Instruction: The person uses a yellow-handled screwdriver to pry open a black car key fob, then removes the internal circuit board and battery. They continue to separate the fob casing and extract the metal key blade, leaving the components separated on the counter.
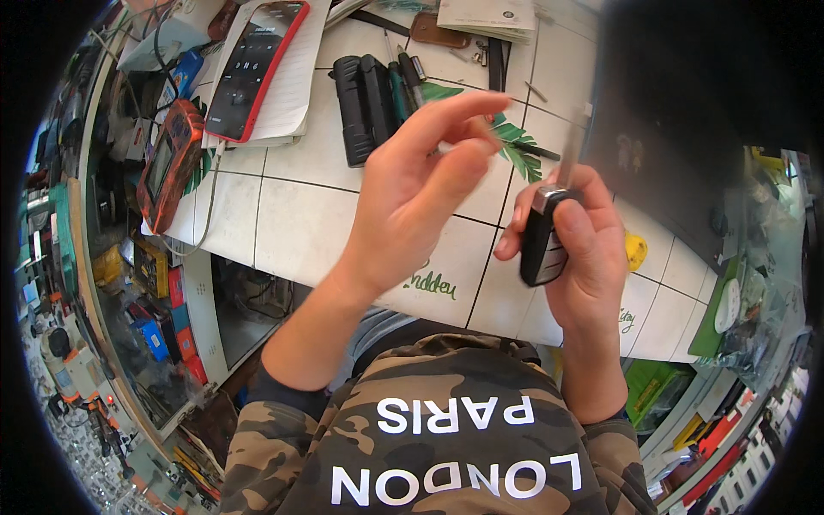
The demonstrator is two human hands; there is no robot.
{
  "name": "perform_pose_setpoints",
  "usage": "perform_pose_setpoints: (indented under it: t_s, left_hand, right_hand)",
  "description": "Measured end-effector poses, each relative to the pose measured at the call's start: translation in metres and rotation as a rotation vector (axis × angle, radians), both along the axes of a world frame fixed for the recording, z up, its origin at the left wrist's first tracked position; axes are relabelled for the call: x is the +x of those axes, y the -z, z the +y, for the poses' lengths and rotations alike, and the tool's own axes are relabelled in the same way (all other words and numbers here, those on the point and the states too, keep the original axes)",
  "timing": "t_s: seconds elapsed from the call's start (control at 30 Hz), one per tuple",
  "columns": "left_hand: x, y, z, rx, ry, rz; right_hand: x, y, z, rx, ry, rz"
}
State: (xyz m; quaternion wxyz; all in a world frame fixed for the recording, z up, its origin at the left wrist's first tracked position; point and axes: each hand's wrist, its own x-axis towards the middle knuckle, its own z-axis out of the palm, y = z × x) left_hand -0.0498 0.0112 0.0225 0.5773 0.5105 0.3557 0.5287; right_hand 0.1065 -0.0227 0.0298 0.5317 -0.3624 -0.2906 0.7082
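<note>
Flip key (541, 245) grasped in right hand (592, 245), with long axis running near to far and blade (569, 156) at far end; right of left hand (421, 184), loosely spread, apparently empty and not touching.

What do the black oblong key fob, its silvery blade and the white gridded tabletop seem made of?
Key fob: probably smooth plastic, by its moulded look. Blade: likely metal, by silvery colour; finish blurred. Tabletop: perhaps glazed tile or printed sheet; smooth, lined surface fits both.
</note>
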Motion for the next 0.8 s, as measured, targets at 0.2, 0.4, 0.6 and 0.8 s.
perform_pose_setpoints:
  t_s: [0.2, 0.4, 0.6, 0.8]
  left_hand:
    - [0.003, -0.010, 0.022, -0.181, 0.232, -0.081]
    - [0.008, -0.004, 0.012, -0.060, 0.111, -0.238]
    - [0.015, -0.004, -0.023, 0.838, -0.291, 0.646]
    - [0.034, 0.019, -0.040, 0.876, -0.528, 0.780]
  right_hand:
    - [0.001, -0.002, -0.003, -0.212, -0.174, 0.209]
    - [0.008, -0.003, -0.002, -0.226, -0.169, 0.360]
    - [-0.003, 0.006, 0.002, -0.235, 0.024, 0.634]
    - [0.003, 0.009, 0.005, -0.140, -0.123, 0.759]
